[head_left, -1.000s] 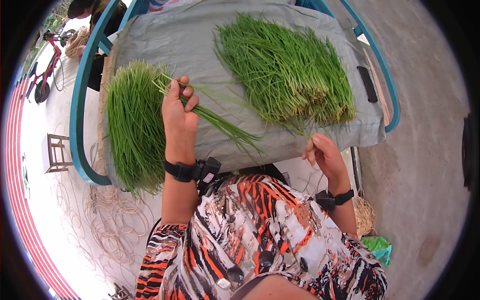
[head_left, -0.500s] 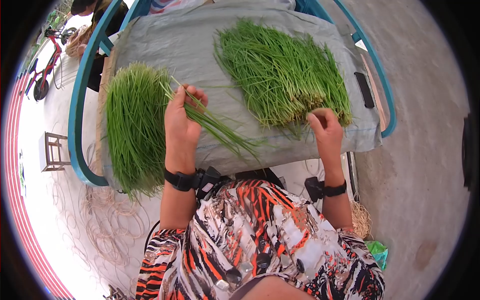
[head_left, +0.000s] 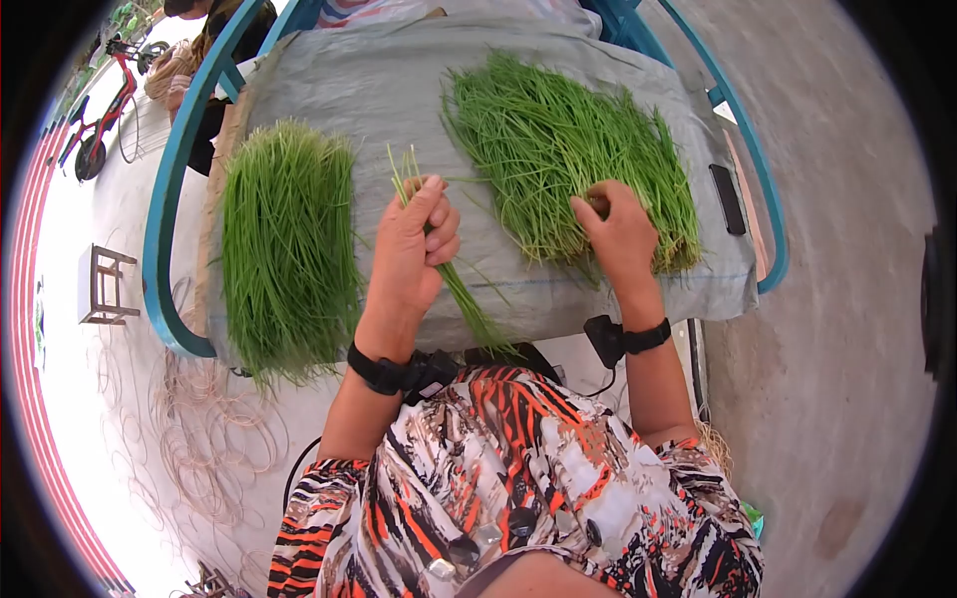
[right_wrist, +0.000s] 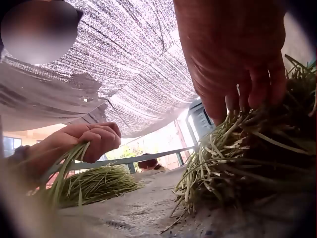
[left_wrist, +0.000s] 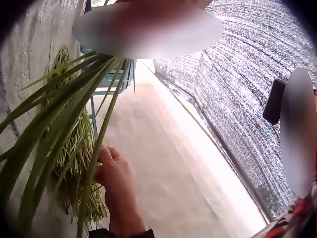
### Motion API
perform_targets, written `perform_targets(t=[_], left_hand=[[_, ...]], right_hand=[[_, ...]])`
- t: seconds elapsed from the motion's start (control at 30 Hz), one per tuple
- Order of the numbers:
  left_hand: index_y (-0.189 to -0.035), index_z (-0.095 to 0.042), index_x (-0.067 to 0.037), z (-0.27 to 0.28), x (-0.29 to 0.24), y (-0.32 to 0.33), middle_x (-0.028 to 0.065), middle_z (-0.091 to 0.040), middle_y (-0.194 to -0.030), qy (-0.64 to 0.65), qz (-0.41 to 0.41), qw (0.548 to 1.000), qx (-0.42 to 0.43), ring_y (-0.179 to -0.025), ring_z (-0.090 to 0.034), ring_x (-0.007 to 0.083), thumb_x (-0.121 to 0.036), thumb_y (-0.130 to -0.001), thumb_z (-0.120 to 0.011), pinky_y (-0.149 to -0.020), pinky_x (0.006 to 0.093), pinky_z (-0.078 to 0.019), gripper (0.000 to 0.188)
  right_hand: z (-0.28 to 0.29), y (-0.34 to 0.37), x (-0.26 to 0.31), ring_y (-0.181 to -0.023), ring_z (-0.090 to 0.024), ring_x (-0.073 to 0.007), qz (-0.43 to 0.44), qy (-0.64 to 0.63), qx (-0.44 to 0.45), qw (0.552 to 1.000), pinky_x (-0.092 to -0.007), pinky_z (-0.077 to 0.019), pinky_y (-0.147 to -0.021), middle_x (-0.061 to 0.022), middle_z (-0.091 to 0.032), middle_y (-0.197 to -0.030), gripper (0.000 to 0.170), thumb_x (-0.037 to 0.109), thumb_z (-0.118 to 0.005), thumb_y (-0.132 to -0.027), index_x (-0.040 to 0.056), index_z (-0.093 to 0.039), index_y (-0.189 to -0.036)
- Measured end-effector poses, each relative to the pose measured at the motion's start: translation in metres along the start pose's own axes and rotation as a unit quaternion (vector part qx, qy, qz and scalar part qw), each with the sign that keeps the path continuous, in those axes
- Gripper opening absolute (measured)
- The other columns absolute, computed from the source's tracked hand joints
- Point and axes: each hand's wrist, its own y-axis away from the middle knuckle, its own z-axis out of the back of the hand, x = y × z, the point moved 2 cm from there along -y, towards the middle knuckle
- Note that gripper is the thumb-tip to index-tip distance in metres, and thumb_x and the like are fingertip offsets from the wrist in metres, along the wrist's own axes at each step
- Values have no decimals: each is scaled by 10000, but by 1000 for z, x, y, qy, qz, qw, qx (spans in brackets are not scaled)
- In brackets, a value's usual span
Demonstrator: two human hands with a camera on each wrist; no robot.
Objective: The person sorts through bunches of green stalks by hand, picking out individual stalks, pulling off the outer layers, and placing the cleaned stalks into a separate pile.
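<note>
My left hand grips a thin bunch of long green chives, pale stem ends up past the thumb and leaves hanging toward my body. To its left lies a neat pile of chives, pale ends away from me. On the right, a larger, looser heap of chives has its cut ends toward me. My right hand is at those ends, thumb and curled fingers pinching among the stems; its fingertips are partly hidden there. In the right wrist view its fingers point down into the stems.
A grey woven sheet covers the work surface, bordered by a blue metal frame. A black phone lies at the right edge. Beyond the left side are a stool, a red scooter and a seated person.
My right hand has gone from the sheet's near edge up to the right heap's cut ends. My left hand, still holding its bunch, has shifted right, away from the left pile.
</note>
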Motion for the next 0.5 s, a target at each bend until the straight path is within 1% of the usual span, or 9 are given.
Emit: perform_targets(t=[0.1, 0.2, 0.3, 0.4, 0.5], left_hand=[[-910, -506, -70, -4, 3, -2, -49, -384, -661, 2, 14, 1000, 8, -471, -295, 18, -171, -949, -502, -379, 165, -228, 108], [-916, -507, -70, -6, 1, -5, -50, -383, -658, -5, 15, 1000, 14, -474, -294, 17, -172, -949, -501, -379, 167, -226, 108], [-925, -509, -68, -7, 0, -8, -50, -384, -656, -18, 7, 1000, 17, -478, -297, 18, -178, -948, -502, -381, 169, -227, 112], [-939, -511, -67, -10, 1, -7, -47, -392, -660, -40, 5, 999, 25, -483, -305, 19, -178, -944, -510, -384, 171, -230, 111], [-947, -513, -68, -15, 5, -5, -42, -401, -667, -58, 7, 998, 35, -488, -315, 21, -174, -939, -522, -389, 171, -233, 107]], right_hand=[[-9, -5, -2, -722, -618, -229, 7, 56, 18, 998, -353, -457, -624, -26, -633, -814, 174, 286, -623, -797, 119, -608, -843], [1, -4, 0, -699, -615, -228, -34, 30, 27, 999, -351, -456, -618, -36, -634, -765, 192, 292, -633, -802, 107, -611, -845], [12, 3, -3, -677, -610, -224, -44, -39, 15, 998, -345, -453, -610, -47, -632, -726, 187, 282, -634, -809, 99, -617, -840], [15, 10, -11, -653, -600, -216, -92, -137, 17, 986, -338, -452, -609, -50, -625, -710, 181, 274, -624, -820, 94, -624, -844], [22, 14, -6, -659, -604, -205, -97, -182, -31, 978, -328, -457, -620, -48, -628, -719, 194, 286, -628, -819, 96, -634, -853]])
